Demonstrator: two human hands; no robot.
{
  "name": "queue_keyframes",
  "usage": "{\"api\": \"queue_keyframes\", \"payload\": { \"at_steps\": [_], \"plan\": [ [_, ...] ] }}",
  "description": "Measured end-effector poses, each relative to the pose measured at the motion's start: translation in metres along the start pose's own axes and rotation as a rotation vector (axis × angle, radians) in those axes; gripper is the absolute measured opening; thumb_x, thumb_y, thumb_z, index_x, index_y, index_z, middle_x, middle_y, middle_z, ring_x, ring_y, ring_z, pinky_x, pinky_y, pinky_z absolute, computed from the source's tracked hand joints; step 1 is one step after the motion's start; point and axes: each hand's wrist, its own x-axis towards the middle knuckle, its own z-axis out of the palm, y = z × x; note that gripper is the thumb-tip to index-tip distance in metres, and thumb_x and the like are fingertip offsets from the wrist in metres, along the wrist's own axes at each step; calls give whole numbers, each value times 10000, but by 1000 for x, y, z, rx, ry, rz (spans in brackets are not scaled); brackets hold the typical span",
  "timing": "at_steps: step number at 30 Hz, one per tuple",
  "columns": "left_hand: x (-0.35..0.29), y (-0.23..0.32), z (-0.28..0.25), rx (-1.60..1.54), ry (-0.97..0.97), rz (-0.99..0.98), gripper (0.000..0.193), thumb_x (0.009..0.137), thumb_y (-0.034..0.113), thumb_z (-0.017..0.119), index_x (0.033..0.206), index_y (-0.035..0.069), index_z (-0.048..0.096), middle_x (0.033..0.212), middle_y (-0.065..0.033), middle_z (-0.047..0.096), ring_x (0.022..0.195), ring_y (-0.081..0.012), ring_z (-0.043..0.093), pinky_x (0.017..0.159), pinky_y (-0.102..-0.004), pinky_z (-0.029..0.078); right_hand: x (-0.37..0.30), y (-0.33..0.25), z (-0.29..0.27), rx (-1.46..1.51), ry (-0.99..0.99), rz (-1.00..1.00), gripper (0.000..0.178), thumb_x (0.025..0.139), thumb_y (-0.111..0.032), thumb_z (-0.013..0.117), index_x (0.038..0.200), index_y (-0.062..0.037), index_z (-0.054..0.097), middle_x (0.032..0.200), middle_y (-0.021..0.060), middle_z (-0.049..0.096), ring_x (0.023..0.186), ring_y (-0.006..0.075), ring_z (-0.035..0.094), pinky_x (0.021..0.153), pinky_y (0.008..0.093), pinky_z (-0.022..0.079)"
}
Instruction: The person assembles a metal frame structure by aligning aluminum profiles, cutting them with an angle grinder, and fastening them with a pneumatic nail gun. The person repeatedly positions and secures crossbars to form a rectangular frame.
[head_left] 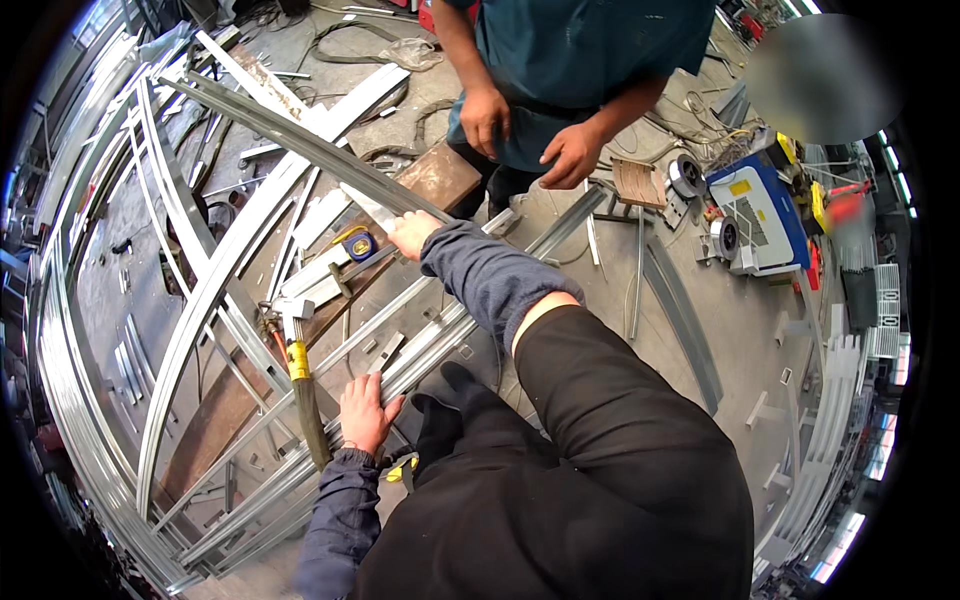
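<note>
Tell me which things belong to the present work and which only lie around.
Seemingly in use:
long grey metal channel, at the right hand
straight silvery metal rails, at the left hand

Seemingly lying around:
curved grey metal strip
blue-and-white boxy machine

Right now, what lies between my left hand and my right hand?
In the head view, silver metal rails and a short pale strip.

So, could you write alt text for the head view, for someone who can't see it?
Seen from above, a person's right hand touches the end of a long metal bar while the left hand rests on other bars in a cluttered workshop. A co-worker stands opposite; a tape measure lies nearby.
</note>
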Motion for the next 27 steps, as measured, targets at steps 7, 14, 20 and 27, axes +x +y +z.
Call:
{"api": "queue_keyframes", "payload": {
  "at_steps": [7, 14, 20, 27],
  "plan": [
    [-5, 3, 0, 19, 41, -5, 709, 935, 411, 807, 1491, 39, 571, 1236, -179, 646, 1131, -394, 613, 977, -487, 502, -131, -27, -102, 183, 94, 85, 229, 1009, -253, 665, 1114, -75, 764, 1124, 143, 765, 1055, 351, 760, 907, 490, 607],
    [25, 37, -22, -345, 206, 90, 515, 939, 227, 798, 1386, 19, 648, 1304, -215, 662, 1196, -432, 632, 1040, -494, 515, -421, -77, -50, 1155, 310, 541, 396, 1104, -406, 642, 1311, -68, 642, 1049, 130, 724, 989, 320, 725, 895, 401, 566],
    [169, 206, -19, -258, 67, 456, 574, 913, 177, 793, 1418, -14, 599, 1348, -222, 638, 1233, -434, 612, 1058, -487, 508, -430, -52, 36, 1749, 880, 1156, 346, 1155, -401, 592, 1337, -115, 523, 824, -10, 528, 655, 107, 517, 586, 370, 472],
    [308, 282, 84, -61, -162, 156, 796, 851, 347, 857, 1505, 41, 522, 1281, -189, 678, 1205, -403, 659, 970, -508, 555, -372, 117, 100, 2577, 641, 1126, 157, 1114, -266, 634, 1157, -168, 518, 823, -11, 493, 568, 118, 429, 520, 330, 382]
  ]
}}
